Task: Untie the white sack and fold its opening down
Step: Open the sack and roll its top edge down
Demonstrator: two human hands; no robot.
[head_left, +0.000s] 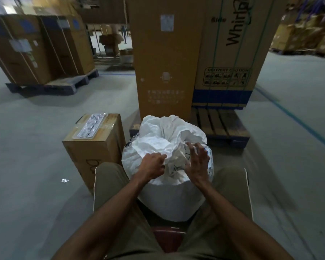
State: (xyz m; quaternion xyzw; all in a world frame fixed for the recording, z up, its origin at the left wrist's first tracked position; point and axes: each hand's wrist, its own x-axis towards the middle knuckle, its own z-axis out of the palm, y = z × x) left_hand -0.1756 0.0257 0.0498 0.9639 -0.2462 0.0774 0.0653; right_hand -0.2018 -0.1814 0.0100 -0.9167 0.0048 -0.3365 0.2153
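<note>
A full white woven sack (169,196) stands upright between my knees on the floor. Its top is bunched and crumpled, the loose fabric (167,132) flaring up and away from me. My left hand (152,166) pinches a fold of the fabric at the near side of the neck. My right hand (197,162) hovers just to the right of the neck with fingers spread and curled, touching or nearly touching the cloth. Whether a tie is still around the neck is hidden by the folds.
A brown carton (94,147) with a plastic pouch on top stands left of the sack. Two tall cardboard appliance boxes (161,68) rise right behind it, one on a blue pallet (223,128). More boxed pallets (39,53) stand at far left. Grey concrete floor surrounds me.
</note>
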